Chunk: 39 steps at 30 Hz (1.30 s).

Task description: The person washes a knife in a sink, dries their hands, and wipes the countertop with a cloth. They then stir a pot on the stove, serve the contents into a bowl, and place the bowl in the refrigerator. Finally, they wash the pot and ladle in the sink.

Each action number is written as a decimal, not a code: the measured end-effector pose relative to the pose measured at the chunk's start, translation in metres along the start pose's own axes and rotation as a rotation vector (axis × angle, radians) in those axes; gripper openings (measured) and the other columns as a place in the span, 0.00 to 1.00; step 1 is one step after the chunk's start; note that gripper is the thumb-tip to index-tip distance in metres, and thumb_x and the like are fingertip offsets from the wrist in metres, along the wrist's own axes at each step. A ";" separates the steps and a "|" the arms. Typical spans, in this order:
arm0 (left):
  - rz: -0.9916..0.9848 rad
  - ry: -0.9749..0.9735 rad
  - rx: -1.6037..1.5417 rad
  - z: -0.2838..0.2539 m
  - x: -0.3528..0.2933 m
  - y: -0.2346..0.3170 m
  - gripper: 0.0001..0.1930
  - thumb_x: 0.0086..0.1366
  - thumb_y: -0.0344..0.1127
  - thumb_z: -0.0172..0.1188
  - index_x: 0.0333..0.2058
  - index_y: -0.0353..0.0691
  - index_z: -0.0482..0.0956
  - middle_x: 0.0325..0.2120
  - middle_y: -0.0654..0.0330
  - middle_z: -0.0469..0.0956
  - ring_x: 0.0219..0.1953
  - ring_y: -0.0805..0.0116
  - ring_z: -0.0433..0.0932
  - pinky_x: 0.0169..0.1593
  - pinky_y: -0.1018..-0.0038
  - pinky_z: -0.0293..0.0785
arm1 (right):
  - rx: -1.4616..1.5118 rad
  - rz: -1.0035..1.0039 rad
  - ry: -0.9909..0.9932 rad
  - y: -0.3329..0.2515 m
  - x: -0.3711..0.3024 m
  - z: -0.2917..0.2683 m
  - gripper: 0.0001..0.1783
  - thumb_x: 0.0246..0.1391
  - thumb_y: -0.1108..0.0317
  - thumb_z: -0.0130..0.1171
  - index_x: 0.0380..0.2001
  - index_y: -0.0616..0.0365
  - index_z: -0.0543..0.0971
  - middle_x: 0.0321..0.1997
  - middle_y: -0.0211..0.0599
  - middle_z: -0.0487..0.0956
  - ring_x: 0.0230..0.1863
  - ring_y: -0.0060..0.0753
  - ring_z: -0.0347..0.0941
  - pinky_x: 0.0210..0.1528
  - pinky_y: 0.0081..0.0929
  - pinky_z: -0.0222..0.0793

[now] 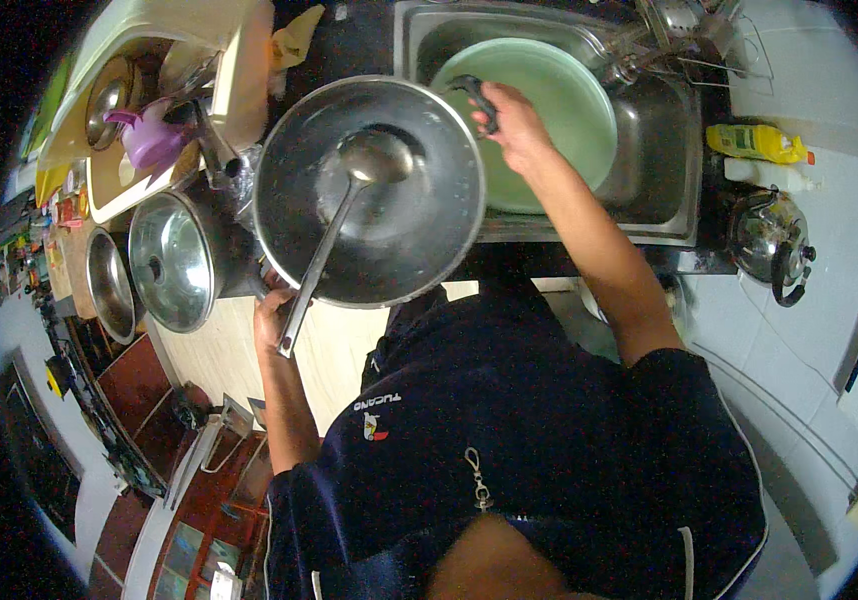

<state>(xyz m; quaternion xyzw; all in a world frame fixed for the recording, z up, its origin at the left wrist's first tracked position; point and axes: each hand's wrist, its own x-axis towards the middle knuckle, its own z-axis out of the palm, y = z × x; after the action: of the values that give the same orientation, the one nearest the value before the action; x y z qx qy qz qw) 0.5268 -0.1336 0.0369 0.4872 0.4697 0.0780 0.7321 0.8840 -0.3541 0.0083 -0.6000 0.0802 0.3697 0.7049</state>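
Note:
In front of my body I hold up a wide grey metal pot (414, 240) by both sides, its inside facing me. My right hand (517, 125) is closed around its black handle (479, 103), at the far right. At the near left rim, my left hand (270, 318) grips the other handle, which is mostly hidden. A metal ladle (324, 245) rests in the pot, its bowl near the middle; its long handle crosses the rim beside my left fingers. A pale green basin (604, 110) with cloudy liquid sits in the sink, beyond the pot and under my right hand.
The steel sink (654, 150) has a wire rack (684, 45) behind it. A yellow packet (757, 142) and a kettle (767, 235) stand right. To the left are a lidded pot (171, 262), a steel bowl (112, 285) and a cream tub (241, 80) holding a purple vessel (154, 138).

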 end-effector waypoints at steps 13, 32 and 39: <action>-0.089 -0.075 -0.297 -0.020 0.003 -0.055 0.22 0.49 0.32 0.50 0.46 0.34 0.66 0.40 0.59 0.71 0.40 0.66 0.71 0.40 0.73 0.69 | -0.059 0.044 -0.133 -0.005 -0.006 -0.027 0.21 0.49 0.58 0.52 0.45 0.57 0.68 0.42 0.31 0.71 0.41 0.25 0.67 0.42 0.24 0.61; -0.289 0.322 0.038 0.052 -0.051 -0.028 0.28 0.56 0.57 0.49 0.41 0.34 0.64 0.28 0.51 0.73 0.17 0.67 0.70 0.20 0.75 0.69 | -0.182 0.142 -0.254 0.007 -0.073 -0.145 0.15 0.52 0.57 0.48 0.25 0.59 0.73 0.21 0.31 0.73 0.20 0.20 0.67 0.25 0.18 0.66; -0.121 0.360 0.457 0.114 -0.108 -0.015 0.23 0.62 0.49 0.43 0.27 0.31 0.72 0.09 0.66 0.63 0.09 0.82 0.56 0.12 0.83 0.48 | -0.432 0.217 -0.951 0.021 -0.120 -0.027 0.17 0.57 0.59 0.42 0.36 0.62 0.72 0.29 0.33 0.75 0.26 0.19 0.69 0.30 0.17 0.68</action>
<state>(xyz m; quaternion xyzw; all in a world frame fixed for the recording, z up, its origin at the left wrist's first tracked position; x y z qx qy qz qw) 0.5490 -0.2762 0.1006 0.5889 0.6255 0.0114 0.5118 0.7941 -0.4291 0.0515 -0.4862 -0.2644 0.6796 0.4815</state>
